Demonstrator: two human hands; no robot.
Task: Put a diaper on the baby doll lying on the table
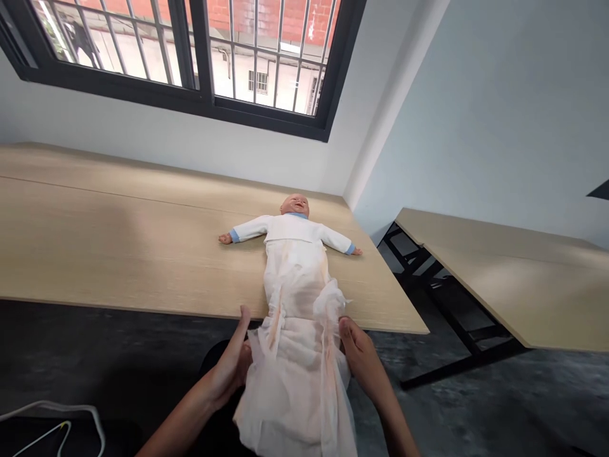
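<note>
A baby doll (pixel 295 230) in a white top with blue cuffs lies on its back on the table, arms spread and head toward the wall. A white diaper (pixel 304 355) with ruffled side edges is spread over its lower body and hangs past the table's front edge. At the diaper's left side is my left hand (pixel 233 362), thumb raised and apart, with its fingers partly hidden behind the diaper edge. My right hand (pixel 359 348) pinches the diaper's right edge between thumb and curled fingers. The doll's legs are hidden beneath the diaper.
The light wooden table (pixel 118 254) runs along the wall under a barred window (pixel 266 63). A second table (pixel 504 273) with black folding legs stands to the right, across a gap. Pale cables (pixel 90 409) show over a dark surface at the lower left.
</note>
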